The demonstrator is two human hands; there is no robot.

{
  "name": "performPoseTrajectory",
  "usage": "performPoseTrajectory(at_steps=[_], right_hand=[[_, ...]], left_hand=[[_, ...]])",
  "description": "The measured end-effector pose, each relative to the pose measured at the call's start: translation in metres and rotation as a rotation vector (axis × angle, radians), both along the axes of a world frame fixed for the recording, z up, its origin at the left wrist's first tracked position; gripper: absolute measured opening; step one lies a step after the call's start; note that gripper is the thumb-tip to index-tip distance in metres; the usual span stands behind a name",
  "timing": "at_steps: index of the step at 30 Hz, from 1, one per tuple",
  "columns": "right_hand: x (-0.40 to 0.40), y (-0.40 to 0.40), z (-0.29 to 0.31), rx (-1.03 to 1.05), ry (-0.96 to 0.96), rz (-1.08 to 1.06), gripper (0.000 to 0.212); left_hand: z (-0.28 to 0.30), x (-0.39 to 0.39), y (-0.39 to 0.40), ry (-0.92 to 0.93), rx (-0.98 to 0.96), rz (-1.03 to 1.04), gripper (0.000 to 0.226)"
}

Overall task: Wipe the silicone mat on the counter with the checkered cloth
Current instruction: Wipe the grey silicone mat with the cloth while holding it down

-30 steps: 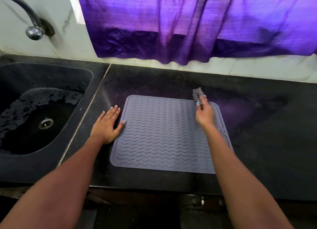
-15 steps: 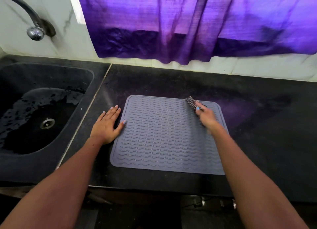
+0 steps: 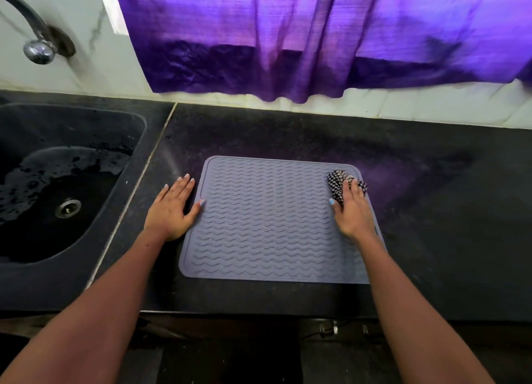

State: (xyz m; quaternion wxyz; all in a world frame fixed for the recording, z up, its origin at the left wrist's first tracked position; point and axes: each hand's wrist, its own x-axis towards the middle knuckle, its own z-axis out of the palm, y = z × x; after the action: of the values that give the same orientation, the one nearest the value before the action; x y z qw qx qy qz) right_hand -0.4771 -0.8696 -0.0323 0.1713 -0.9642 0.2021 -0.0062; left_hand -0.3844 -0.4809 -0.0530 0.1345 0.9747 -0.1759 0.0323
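A grey silicone mat point(image 3: 267, 219) with wavy ridges lies flat on the dark counter point(image 3: 431, 211). My right hand point(image 3: 352, 211) presses a bunched black-and-white checkered cloth point(image 3: 341, 182) onto the mat near its far right corner; part of the cloth is hidden under the palm. My left hand point(image 3: 172, 208) lies flat, fingers spread, on the counter at the mat's left edge, its thumb resting on the mat's rim.
A dark sink point(image 3: 43, 188) with a wet basin and a drain point(image 3: 68, 208) sits to the left, with a tap point(image 3: 37, 46) above it. A purple curtain point(image 3: 316, 38) hangs over the tiled wall behind. The counter's front edge runs just below the mat.
My right hand has come down from a raised pinch at the far right corner and now presses the cloth flat on the mat, slightly nearer to me. The left hand has stayed put.
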Motion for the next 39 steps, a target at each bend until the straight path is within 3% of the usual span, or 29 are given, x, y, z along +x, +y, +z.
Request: performPoseTrajectory(at_steps=[3, 6, 7, 8, 11, 17, 22, 24, 26, 27, 28, 31, 33, 36, 39], right_hand=[[0.008, -0.007, 0.007, 0.172, -0.048, 0.028, 0.058], [0.012, -0.015, 0.033, 0.811, -0.199, -0.182, 0.042], [0.013, -0.020, 0.041, 0.978, -0.292, -0.269, 0.039], [0.011, -0.024, 0.048, 1.007, -0.366, -0.358, 0.038], [-0.013, -0.015, 0.053, 0.553, -0.385, -0.395, 0.044], [-0.054, 0.018, -0.002, -0.024, -0.095, -0.058, 0.057], [-0.047, 0.006, 0.000, 0.069, -0.086, -0.029, 0.055], [-0.043, 0.002, 0.011, 0.350, -0.138, -0.112, 0.049], [-0.042, -0.002, 0.030, 0.766, -0.211, -0.262, 0.041], [-0.043, -0.006, 0.039, 0.854, -0.257, -0.325, 0.039], [-0.045, -0.009, 0.046, 0.821, -0.286, -0.372, 0.039], [-0.070, 0.001, 0.050, 0.361, -0.248, -0.372, 0.047], [-0.092, 0.019, 0.033, 0.182, -0.203, -0.281, 0.051], [-0.110, 0.039, 0.000, -0.023, -0.129, -0.207, 0.055], [-0.110, 0.035, -0.006, -0.043, -0.104, -0.196, 0.057]], left_hand=[[0.001, 0.000, 0.000, 0.010, -0.009, -0.002, 0.088], [0.003, -0.001, 0.001, 0.016, -0.015, -0.010, 0.089], [0.003, -0.001, 0.001, 0.019, -0.018, -0.012, 0.090], [0.003, -0.001, 0.001, 0.021, -0.016, -0.010, 0.090], [0.001, 0.000, 0.001, 0.020, -0.002, -0.007, 0.091], [0.000, 0.001, 0.002, 0.019, 0.023, -0.006, 0.091], [-0.001, 0.001, 0.001, 0.005, 0.026, -0.002, 0.091], [-0.001, 0.000, 0.001, 0.018, 0.044, -0.002, 0.090], [0.000, 0.002, 0.001, 0.063, 0.067, -0.013, 0.088], [0.002, 0.004, 0.000, 0.092, 0.074, -0.016, 0.085], [0.002, 0.005, -0.001, 0.112, 0.084, -0.016, 0.081], [0.001, 0.005, -0.003, 0.128, 0.099, -0.004, 0.069], [-0.001, 0.003, -0.002, 0.102, 0.085, 0.005, 0.074], [-0.003, 0.002, -0.003, 0.073, 0.074, 0.008, 0.082], [-0.003, 0.002, -0.003, 0.062, 0.058, 0.018, 0.083]])
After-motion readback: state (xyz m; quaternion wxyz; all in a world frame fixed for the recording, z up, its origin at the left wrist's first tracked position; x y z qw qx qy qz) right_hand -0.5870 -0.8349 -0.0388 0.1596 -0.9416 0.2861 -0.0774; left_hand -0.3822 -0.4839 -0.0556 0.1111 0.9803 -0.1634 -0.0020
